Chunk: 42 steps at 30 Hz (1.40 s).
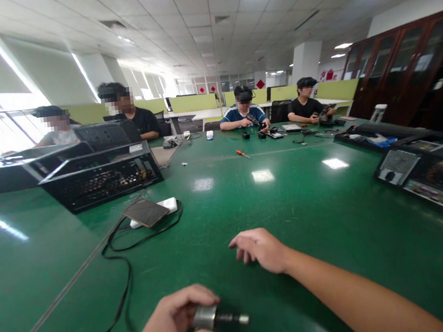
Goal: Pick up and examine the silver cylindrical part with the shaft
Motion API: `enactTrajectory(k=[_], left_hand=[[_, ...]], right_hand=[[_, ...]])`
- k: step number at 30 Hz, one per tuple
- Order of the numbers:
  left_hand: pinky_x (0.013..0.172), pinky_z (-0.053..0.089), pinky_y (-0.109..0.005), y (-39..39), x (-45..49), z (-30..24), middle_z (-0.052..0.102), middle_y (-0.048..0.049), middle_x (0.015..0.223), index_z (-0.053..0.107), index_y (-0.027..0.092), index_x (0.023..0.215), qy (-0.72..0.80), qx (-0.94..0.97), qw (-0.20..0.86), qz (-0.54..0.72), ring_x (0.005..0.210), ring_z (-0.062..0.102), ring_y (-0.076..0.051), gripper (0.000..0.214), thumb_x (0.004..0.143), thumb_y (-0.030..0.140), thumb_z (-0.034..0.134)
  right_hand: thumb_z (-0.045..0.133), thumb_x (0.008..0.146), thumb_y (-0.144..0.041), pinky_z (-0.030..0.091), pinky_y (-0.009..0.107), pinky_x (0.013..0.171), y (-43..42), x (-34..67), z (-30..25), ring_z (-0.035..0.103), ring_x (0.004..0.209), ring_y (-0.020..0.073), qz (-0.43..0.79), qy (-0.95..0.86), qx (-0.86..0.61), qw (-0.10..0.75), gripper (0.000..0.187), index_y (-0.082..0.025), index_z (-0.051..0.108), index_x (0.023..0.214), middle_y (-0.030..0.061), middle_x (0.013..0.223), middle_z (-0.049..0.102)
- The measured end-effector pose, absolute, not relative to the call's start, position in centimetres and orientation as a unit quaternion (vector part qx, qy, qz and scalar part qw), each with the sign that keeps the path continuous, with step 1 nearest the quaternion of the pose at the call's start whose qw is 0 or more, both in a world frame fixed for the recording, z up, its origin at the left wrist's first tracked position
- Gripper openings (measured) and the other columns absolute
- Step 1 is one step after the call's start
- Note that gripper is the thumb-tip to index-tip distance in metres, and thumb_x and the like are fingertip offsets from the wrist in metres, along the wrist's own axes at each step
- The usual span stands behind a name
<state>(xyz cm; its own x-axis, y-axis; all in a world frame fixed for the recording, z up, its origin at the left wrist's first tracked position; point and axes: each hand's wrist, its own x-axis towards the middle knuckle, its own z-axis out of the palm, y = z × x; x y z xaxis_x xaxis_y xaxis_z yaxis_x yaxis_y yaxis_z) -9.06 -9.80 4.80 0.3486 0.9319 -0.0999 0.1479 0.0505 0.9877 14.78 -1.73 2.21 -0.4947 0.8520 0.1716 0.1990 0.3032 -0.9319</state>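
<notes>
My left hand (175, 326) is closed around a small metal tool (217, 318), a grey cylinder with a thin shaft that points right, low over the green table (288, 201). My right hand (260, 249) hovers just above the table a little farther out. Its fingers curl loosely downward and hold nothing. Both hands are at the near edge of the table.
A phone on a white power bank (149, 211) with a black cable (126, 281) lies to the left. Open black computer cases (99, 176) stand at left, more hardware (432, 175) at right. An orange screwdriver (243, 154) lies mid-table. Several people sit at the far side.
</notes>
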Motion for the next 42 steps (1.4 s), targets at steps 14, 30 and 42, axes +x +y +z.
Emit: enactTrajectory(k=[14,30,42], left_hand=[[0.07,0.05,-0.03,0.0,1.7,-0.5,0.071,-0.0067,0.083,0.065,0.013,0.094,0.378,0.532,0.641,0.405,0.074,0.067,-0.02,0.046,0.057,0.027,0.088],[0.073,0.053,-0.032,0.2,1.8,-0.5,0.073,-0.0079,0.085,0.064,0.013,0.096,0.373,0.511,0.658,0.408,0.077,0.069,-0.023,0.049,0.056,0.026,0.089],[0.071,0.049,-0.022,-0.1,1.9,0.2,0.074,-0.0055,0.083,0.061,0.012,0.096,0.378,0.508,0.66,0.404,0.072,0.066,-0.014,0.04,0.064,0.018,0.085]], right_hand=[[0.061,0.083,-0.035,0.048,0.03,0.075,-0.5,23.6,1.3,0.061,0.095,0.0217,0.328,-0.742,-0.417,0.41,0.045,-0.019,0.057,0.124,0.0098,0.11,0.065],[0.069,0.072,-0.018,0.048,0.029,0.074,-1.2,22.0,1.5,0.062,0.082,0.0181,0.251,-0.788,-0.412,0.381,0.033,-0.02,0.065,0.105,0.0043,0.092,0.067],[0.067,0.077,-0.016,0.047,0.026,0.073,-1.0,21.9,1.0,0.064,0.078,0.0149,0.238,-0.798,-0.395,0.388,0.016,-0.021,0.07,0.092,0.0016,0.086,0.07]])
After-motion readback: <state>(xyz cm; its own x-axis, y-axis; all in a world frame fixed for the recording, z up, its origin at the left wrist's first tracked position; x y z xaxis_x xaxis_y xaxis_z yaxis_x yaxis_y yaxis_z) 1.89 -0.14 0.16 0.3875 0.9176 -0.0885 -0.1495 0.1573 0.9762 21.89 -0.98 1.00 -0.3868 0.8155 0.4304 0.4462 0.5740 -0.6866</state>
